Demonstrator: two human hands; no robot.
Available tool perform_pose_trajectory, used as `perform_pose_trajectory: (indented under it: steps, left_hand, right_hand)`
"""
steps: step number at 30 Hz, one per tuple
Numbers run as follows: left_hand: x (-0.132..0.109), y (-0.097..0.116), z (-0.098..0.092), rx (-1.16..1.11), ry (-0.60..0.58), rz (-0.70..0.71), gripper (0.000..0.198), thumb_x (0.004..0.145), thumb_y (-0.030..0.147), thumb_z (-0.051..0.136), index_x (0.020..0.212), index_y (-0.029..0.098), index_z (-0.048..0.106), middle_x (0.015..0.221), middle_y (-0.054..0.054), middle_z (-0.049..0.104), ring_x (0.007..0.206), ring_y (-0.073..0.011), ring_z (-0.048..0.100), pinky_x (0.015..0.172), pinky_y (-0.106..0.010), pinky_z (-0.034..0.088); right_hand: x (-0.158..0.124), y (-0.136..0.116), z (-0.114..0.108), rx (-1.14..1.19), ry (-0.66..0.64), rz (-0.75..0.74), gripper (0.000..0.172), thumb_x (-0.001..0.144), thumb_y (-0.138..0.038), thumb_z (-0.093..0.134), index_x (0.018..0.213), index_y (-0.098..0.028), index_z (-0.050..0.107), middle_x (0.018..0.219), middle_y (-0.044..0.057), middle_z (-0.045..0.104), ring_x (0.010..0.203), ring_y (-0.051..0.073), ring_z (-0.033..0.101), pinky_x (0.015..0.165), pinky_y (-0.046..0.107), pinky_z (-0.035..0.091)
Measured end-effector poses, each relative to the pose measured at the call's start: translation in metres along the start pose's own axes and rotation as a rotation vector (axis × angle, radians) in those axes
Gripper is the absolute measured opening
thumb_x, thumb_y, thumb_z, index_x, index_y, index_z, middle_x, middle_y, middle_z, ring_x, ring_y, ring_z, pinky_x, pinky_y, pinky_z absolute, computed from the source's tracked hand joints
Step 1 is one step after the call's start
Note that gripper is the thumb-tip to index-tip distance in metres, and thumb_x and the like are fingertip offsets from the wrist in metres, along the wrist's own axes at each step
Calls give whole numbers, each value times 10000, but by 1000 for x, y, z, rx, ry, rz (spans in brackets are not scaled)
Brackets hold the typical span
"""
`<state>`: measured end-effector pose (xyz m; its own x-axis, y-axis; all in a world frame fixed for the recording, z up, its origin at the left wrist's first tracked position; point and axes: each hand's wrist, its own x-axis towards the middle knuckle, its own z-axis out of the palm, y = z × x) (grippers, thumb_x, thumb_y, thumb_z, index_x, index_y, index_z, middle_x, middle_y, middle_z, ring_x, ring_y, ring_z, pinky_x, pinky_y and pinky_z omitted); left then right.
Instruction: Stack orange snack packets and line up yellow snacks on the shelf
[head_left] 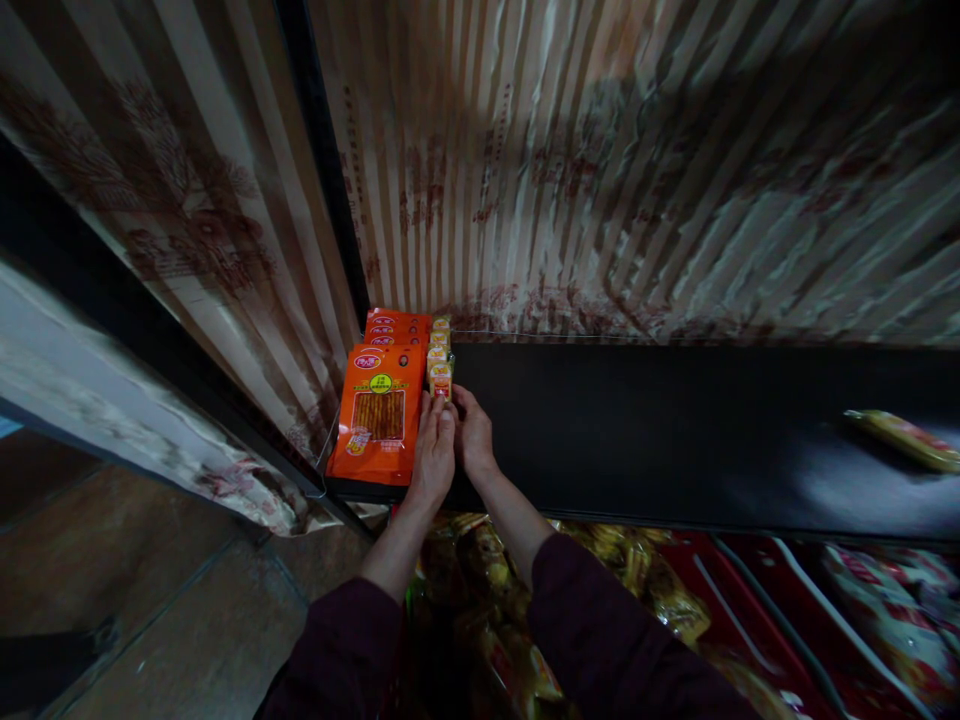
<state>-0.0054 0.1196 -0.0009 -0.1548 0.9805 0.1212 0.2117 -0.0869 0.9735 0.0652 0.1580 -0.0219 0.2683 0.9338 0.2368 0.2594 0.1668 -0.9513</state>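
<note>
Both my hands reach onto a dark shelf [675,440]. My left hand [433,450] lies beside a stack of orange snack packets [379,410], its fingers together and pressing a small yellow-and-red packet [441,378]. My right hand [472,430] curls against the same small packet from the right. More of these small packets stand in a row [439,338] behind it, next to further orange packets [397,325].
Striped patterned paper [600,180] lines the wall behind the shelf. A lone yellow packet [904,438] lies at the shelf's far right. Below the shelf are bins of yellow-wrapped snacks [480,600] and red packages [750,610]. A wooden floor [135,600] shows at lower left.
</note>
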Motion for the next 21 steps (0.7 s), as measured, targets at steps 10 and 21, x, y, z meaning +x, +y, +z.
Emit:
perform_pose_trajectory:
  steps: [10,21]
  left_hand:
    - [2,-3,0,-25,-12,-29,504,922,475,345,1314,205,511,1509,-70,334,1409,-192,256,1162,-383,233]
    - [2,3,-2,-174,-42,-75,478,929,443,368,1326,215,504,1528,-43,286,1414,-185,236,1159,-367,246]
  right_hand:
    - [2,1,0,-90,-13,-52,326,773,-236,523,1071,-201,650,1012,67,698,880,202,643,850,359,496]
    - [4,-5,1,-115,13,1,242,767,-245,515,970,-177,628,919,74,682,819,203,621,779,348,495]
